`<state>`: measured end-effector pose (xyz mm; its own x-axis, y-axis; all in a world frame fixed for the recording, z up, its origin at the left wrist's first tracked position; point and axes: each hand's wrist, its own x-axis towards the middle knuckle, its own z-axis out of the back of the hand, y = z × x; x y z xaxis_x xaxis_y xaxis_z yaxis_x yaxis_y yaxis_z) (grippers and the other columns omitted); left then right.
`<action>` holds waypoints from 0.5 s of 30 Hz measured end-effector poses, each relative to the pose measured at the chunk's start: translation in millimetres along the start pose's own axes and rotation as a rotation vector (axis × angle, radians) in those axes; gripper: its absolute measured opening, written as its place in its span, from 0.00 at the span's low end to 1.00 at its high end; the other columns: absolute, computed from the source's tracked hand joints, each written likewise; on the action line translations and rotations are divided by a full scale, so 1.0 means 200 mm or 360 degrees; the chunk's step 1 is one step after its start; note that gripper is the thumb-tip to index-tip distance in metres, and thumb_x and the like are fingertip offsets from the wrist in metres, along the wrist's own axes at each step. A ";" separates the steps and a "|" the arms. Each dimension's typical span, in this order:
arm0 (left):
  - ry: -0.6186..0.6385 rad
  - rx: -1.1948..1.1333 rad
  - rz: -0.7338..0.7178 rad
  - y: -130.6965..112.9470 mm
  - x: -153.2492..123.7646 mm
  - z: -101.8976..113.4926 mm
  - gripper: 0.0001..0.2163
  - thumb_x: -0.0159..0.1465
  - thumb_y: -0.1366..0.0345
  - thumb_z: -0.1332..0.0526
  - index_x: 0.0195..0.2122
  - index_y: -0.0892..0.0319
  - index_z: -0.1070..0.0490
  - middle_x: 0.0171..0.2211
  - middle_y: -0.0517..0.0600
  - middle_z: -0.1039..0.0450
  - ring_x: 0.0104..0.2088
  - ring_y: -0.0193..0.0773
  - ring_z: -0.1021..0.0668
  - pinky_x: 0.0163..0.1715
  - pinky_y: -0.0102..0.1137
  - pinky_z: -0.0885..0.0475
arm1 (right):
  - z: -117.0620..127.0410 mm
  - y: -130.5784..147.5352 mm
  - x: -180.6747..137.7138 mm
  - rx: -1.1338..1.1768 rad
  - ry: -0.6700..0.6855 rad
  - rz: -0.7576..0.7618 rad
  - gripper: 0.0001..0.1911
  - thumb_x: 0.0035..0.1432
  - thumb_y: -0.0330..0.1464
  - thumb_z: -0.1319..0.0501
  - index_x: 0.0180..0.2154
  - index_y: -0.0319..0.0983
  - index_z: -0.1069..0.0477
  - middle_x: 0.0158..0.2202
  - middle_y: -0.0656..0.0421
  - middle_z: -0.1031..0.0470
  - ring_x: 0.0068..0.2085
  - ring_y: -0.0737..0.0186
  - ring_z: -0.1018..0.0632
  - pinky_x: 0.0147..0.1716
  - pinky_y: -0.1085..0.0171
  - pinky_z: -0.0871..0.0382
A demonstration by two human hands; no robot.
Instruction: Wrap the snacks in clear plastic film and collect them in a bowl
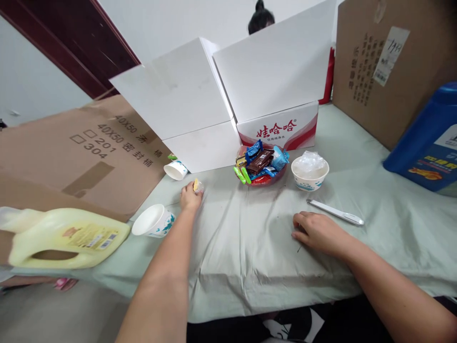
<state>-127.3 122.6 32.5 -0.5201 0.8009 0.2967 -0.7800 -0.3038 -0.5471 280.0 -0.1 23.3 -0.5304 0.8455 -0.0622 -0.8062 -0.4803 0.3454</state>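
Note:
My left hand (190,196) reaches out over the pale green cloth and is closed on a small wrapped candy (197,185). A paper cup (154,221) lies tipped on its side just left of that wrist, and a second paper cup (175,169) lies tipped farther back. My right hand (316,232) rests palm down on the cloth with its fingers loosely curled and nothing in it. A white utility knife (335,212) lies just beyond it. A red bowl (250,178) heaped with wrapped sweets sits mid-table, beside a paper bowl (309,180) stuffed with clear plastic.
An open white carton (278,128) stands behind the bowls. A yellow jug (67,237) lies on flattened brown cardboard (89,147) at the left. A blue jug (428,143) and a tall brown box (385,62) stand at the right. A person's head (260,19) shows behind the carton.

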 end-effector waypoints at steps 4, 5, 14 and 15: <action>0.0021 -0.0265 0.0027 -0.07 -0.10 0.00 0.23 0.54 0.66 0.37 0.52 0.62 0.34 0.47 0.57 0.28 0.49 0.49 0.26 0.51 0.43 0.32 | 0.01 -0.01 -0.02 0.0030 -0.0002 0.0013 0.07 0.61 0.34 0.40 0.37 0.37 0.29 0.37 0.54 0.24 0.37 0.57 0.23 0.34 0.63 0.39; 0.0068 -0.0354 0.0005 -0.10 -0.16 0.00 0.23 0.55 0.64 0.37 0.52 0.62 0.35 0.46 0.56 0.27 0.47 0.47 0.24 0.48 0.40 0.29 | 0.02 -0.01 -0.02 0.0039 -0.0005 0.0017 0.07 0.61 0.35 0.40 0.38 0.37 0.29 0.37 0.54 0.23 0.37 0.57 0.23 0.34 0.63 0.38; 0.0837 -0.1172 -0.0237 -0.37 -0.91 -0.11 0.22 0.53 0.51 0.33 0.43 0.60 0.32 0.37 0.51 0.25 0.33 0.38 0.23 0.34 0.31 0.27 | 0.06 -0.13 -0.08 -0.0446 -0.0494 -0.0568 0.11 0.62 0.33 0.42 0.44 0.37 0.27 0.42 0.49 0.24 0.45 0.46 0.25 0.39 0.56 0.36; 0.0796 -0.1088 -0.0282 -0.38 -0.96 -0.13 0.23 0.54 0.52 0.34 0.45 0.60 0.33 0.39 0.52 0.26 0.35 0.39 0.23 0.35 0.32 0.27 | 0.06 -0.15 -0.08 -0.0503 -0.0492 -0.0658 0.11 0.62 0.33 0.41 0.44 0.37 0.27 0.42 0.48 0.24 0.45 0.45 0.25 0.38 0.56 0.37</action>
<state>40.0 6.0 -3.6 -0.0712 0.9888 0.1309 -0.3713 0.0955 -0.9236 315.9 4.7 24.6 -0.0938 0.9828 0.1593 -0.9932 -0.1034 0.0529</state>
